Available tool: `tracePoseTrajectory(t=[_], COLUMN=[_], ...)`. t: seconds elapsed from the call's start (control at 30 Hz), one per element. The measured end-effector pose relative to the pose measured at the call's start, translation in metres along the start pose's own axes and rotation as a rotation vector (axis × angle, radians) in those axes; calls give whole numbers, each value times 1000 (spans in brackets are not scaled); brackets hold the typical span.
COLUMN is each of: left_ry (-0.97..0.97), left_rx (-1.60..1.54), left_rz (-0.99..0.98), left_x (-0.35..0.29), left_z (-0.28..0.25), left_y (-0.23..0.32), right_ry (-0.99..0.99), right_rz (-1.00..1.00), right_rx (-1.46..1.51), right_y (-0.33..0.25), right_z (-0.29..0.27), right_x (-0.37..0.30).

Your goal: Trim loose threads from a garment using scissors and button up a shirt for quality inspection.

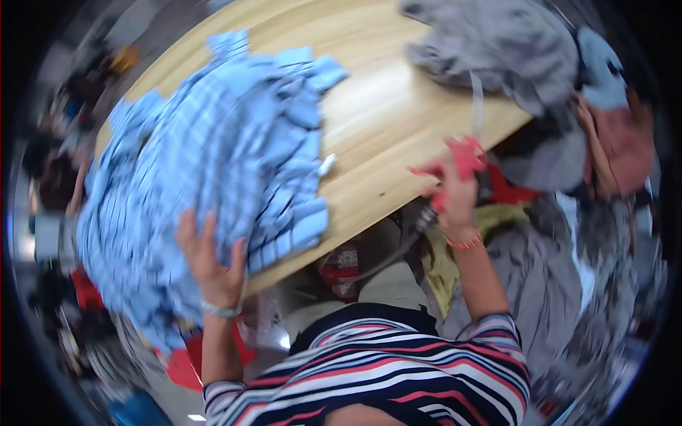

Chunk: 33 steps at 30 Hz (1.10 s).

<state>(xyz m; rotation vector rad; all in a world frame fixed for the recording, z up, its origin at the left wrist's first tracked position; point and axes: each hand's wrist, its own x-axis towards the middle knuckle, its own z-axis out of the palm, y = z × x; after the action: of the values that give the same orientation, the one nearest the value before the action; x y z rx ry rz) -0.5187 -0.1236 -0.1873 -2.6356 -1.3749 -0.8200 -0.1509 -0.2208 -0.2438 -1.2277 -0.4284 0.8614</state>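
A large heap of light blue striped cloth pieces, some like shirt parts, covers the left of the wooden table and hangs over its edge. My left hand lies against the near side of this heap, fingers spread and holding nothing. In my right hand, closed around its grip, is a red pistol-shaped tool with a dark hose running down toward my lap. It is held above the table's near edge, blurred by motion. A small white piece sits at the heap's right side.
The light wooden table has a grey garment pile at its far right, with a pale strip hanging from it. Grey and yellow-green cloth lies low on my right. Another person is at the right, and a red container is below left.
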Motion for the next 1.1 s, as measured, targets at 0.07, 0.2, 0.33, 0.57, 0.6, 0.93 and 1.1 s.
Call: tracePoseTrajectory(t=[0.07,0.2,0.33,0.57,0.6,0.93,1.1], left_ry=[34,-108,-193,252,416,1350,2049], left_rx=[-96,-587,-754,-1235,-1245,229,-1097], left_rz=[-28,-182,-11,-240,-263,-660,-209], left_x=[-36,-127,-166,-158,-161,-266,-342], left_z=[-17,-31,13,43,35,-116,-217], left_y=[15,57,115,151,148,-91,-137], right_ry=[113,107,-105,-1328,-1431,-1592,-1579], right_rz=[9,122,-94,-672,-637,-999,-764], right_rx=[53,247,109,-427,-507,-702,-1027], right_y=[4,35,12,5,3,27,44], right_z=[-24,-55,-3,136,155,231,208], right_x=[-37,-84,-129,-187,-196,-228,-189])
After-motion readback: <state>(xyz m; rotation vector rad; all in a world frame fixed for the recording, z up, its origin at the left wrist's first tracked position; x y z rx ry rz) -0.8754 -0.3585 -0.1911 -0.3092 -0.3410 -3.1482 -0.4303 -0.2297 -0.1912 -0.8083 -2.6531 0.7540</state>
